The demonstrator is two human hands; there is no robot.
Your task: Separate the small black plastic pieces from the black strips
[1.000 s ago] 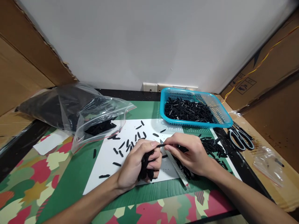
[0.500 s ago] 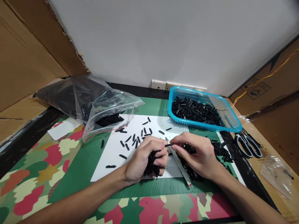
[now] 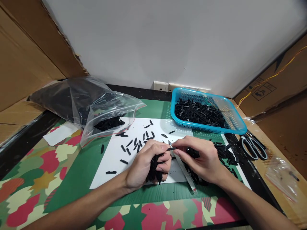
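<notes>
The left hand (image 3: 144, 164) grips a bunch of black sticks (image 3: 154, 167), the right hand (image 3: 203, 158) pinches one stick (image 3: 171, 148) between them, the blue basket (image 3: 236, 127) beyond is part full, and many loose sticks (image 3: 137, 143) lie nearby.

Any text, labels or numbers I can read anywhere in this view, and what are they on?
No legible words or numbers.
Cardboard box at right: printed handling symbols in a frame, too small to read.
Clear bag, blue basket, scissors, white sheet, black pieces in the left hand: no print visible.
</notes>
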